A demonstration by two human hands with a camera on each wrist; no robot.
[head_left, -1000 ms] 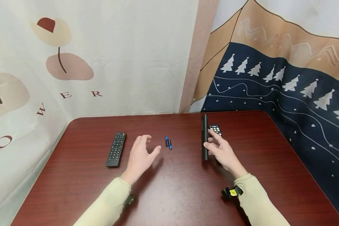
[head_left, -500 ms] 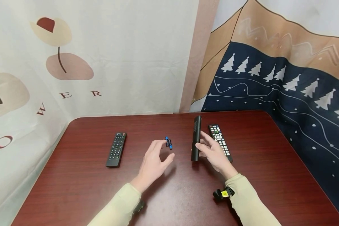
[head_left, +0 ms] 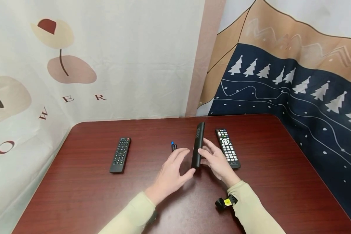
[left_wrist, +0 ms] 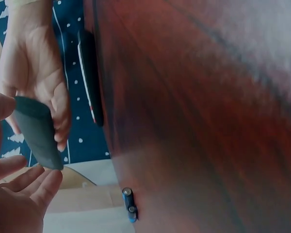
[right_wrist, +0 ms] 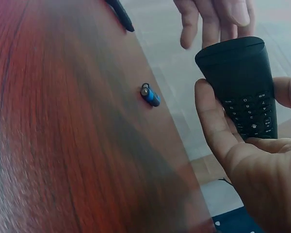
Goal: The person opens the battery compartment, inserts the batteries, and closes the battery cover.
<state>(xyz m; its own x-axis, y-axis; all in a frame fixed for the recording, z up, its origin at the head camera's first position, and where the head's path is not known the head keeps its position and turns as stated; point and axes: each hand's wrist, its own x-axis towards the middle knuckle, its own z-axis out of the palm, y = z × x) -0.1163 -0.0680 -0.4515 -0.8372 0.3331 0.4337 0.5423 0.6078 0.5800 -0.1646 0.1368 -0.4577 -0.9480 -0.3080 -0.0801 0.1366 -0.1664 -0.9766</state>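
My right hand (head_left: 217,164) grips a black remote control (head_left: 198,144), thumb on one edge and fingers on the other. It is held up on its side above the table, with its button face (right_wrist: 250,109) showing in the right wrist view. My left hand (head_left: 170,174) is close by on the left, fingers spread and thumb apart, its fingertips right at the lower end of the remote. Two small blue-and-black batteries (left_wrist: 129,199) lie on the table beyond the left hand, which partly covers them in the head view.
A second remote control (head_left: 228,148) lies buttons up on the table, right of my right hand. A third remote (head_left: 121,155) lies at the left. The reddish-brown table (head_left: 84,195) ends at a pale curtain (head_left: 134,65) and a dark blue printed one (head_left: 251,87).
My right hand has carried the remote leftward from over the second remote, now uncovered. My left hand has moved right to meet it, passing in front of the batteries.
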